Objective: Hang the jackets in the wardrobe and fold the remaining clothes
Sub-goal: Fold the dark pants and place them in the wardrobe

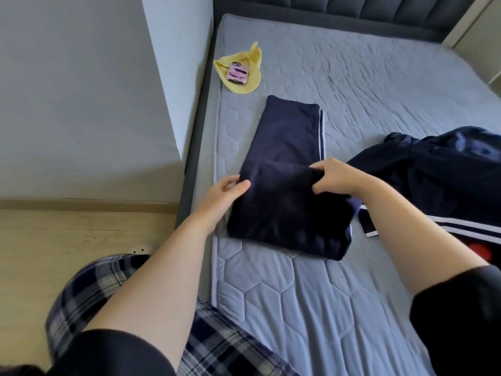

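**Landmark: navy trousers point(287, 131)**, with white side stripes, lying lengthwise on the quilted grey mattress point(311, 308) close to its left edge. The near part is folded up over the rest.

1. Nearest the camera, on the near side of the trousers: a leg in plaid pyjama fabric point(89, 289) and two black sleeves. Bare forearms reach from them toward the fold.
2. Left hand point(227, 191): at the left end of the trousers' folded edge. It grips the cloth, with the thumb on top and the fingers tucked at the side.
3. Right hand point(336, 177): at the right end of the same edge, fingers curled over the doubled cloth and holding it.
4. Dark blue garment heap point(447, 172): right of the trousers and unfolded, with white stripes along its near edge. A striped cuff or strap point(367, 226) lies just beside the trousers' near right corner.
5. Red item point(482, 251): right of the trousers and mostly hidden, so its kind cannot be told.
6. Wooden floor point(67, 232) and grey wall point(67, 90): left of the trousers, past the bed frame.
7. Yellow cloth point(245, 86): beyond the trousers' far end and apart from them. A phone in a pink case point(238, 73) rests on it.
8. Dark padded headboard point(352, 6): farthest beyond the trousers.
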Demonstrator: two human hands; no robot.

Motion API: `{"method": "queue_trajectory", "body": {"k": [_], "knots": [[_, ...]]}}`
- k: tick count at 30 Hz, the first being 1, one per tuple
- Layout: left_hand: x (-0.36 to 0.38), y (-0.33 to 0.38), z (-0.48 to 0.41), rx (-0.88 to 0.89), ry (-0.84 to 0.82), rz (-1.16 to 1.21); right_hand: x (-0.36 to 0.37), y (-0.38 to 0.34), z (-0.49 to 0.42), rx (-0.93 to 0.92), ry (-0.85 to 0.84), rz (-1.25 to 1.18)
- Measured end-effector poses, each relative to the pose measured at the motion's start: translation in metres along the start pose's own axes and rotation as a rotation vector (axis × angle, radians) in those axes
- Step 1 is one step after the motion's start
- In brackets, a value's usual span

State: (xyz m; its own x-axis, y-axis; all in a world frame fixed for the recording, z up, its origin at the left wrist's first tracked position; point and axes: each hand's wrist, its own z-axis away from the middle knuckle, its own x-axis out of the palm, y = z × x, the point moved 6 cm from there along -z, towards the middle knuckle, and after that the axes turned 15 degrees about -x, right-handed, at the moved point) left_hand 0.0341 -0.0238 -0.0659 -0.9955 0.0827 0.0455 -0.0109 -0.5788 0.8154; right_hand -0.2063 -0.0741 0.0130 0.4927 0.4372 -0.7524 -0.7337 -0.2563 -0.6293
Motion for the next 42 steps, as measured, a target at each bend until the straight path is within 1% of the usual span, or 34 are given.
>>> {"method": "queue_trajectory", "body": {"k": [2,4,5,7,8,9,10,12,13,14,16,20,24,26,28,31,32,33,34,35,36,37,38,39,40,42], "knots": [[0.002,-0.009,-0.006,-0.001,0.097,-0.091,-0.013,0.004,-0.014,-0.006,0.188,0.111],[0.006,-0.018,-0.012,-0.024,0.151,-0.144,-0.017,0.007,-0.019,0.029,0.359,0.299],[0.008,-0.023,-0.015,-0.045,0.175,-0.189,-0.012,0.006,-0.020,0.017,0.402,0.394],[0.011,-0.031,-0.020,-0.077,0.209,-0.279,0.009,-0.001,-0.021,-0.082,0.443,0.541],[0.012,-0.033,-0.021,-0.075,0.226,-0.307,0.024,-0.002,-0.022,-0.128,0.432,0.601],[0.012,-0.034,-0.023,-0.073,0.244,-0.320,0.042,0.000,-0.022,-0.146,0.385,0.652],[0.012,-0.035,-0.024,-0.082,0.255,-0.321,0.062,0.006,-0.022,-0.132,0.301,0.682],[0.012,-0.039,-0.028,-0.138,0.249,-0.307,0.103,0.027,-0.021,-0.050,0.088,0.664],[0.013,-0.041,-0.029,-0.169,0.235,-0.292,0.120,0.038,-0.020,-0.012,0.009,0.635],[0.015,-0.043,-0.031,-0.192,0.223,-0.271,0.131,0.046,-0.020,0.011,-0.033,0.615],[0.016,-0.045,-0.033,-0.211,0.230,-0.246,0.139,0.052,-0.023,0.024,-0.035,0.605],[0.014,-0.042,-0.035,-0.220,0.299,-0.235,0.134,0.052,-0.025,0.003,-0.002,0.578],[0.011,-0.041,-0.033,-0.214,0.326,-0.150,0.134,0.046,-0.003,-0.086,-0.016,0.527],[0.010,-0.038,-0.033,-0.230,0.311,-0.141,0.135,0.042,0.010,-0.132,-0.046,0.502],[0.011,-0.037,-0.032,-0.264,0.266,-0.224,0.134,0.038,0.021,-0.156,-0.069,0.487],[0.010,-0.036,-0.025,-0.362,0.141,-0.391,0.126,0.030,0.032,-0.183,-0.073,0.430],[0.007,-0.036,-0.021,-0.403,0.099,-0.492,0.122,0.024,0.034,-0.200,-0.039,0.384],[0.001,-0.035,-0.017,-0.434,0.078,-0.634,0.117,0.017,0.034,-0.223,0.030,0.331],[-0.006,-0.033,-0.016,-0.437,0.096,-0.766,0.109,0.010,0.034,-0.237,0.123,0.291],[-0.017,-0.030,-0.015,-0.411,0.162,-0.837,0.101,0.005,0.032,-0.230,0.213,0.277],[-0.029,-0.025,-0.014,-0.364,0.270,-0.853,0.094,0.003,0.028,-0.203,0.284,0.289],[-0.042,-0.020,-0.015,-0.300,0.404,-0.772,0.088,0.004,0.023,-0.167,0.330,0.313],[-0.055,-0.016,-0.012,-0.229,0.545,-0.617,0.084,0.008,0.017,-0.113,0.337,0.334],[-0.066,-0.012,-0.007,-0.148,0.675,-0.444,0.083,0.013,0.010,-0.041,0.308,0.331],[-0.074,-0.008,-0.001,-0.078,0.768,-0.308,0.085,0.019,0.005,0.040,0.273,0.272],[-0.085,-0.006,0.009,0.005,0.883,-0.109,0.096,0.026,-0.003,0.172,0.228,0.055]]}}
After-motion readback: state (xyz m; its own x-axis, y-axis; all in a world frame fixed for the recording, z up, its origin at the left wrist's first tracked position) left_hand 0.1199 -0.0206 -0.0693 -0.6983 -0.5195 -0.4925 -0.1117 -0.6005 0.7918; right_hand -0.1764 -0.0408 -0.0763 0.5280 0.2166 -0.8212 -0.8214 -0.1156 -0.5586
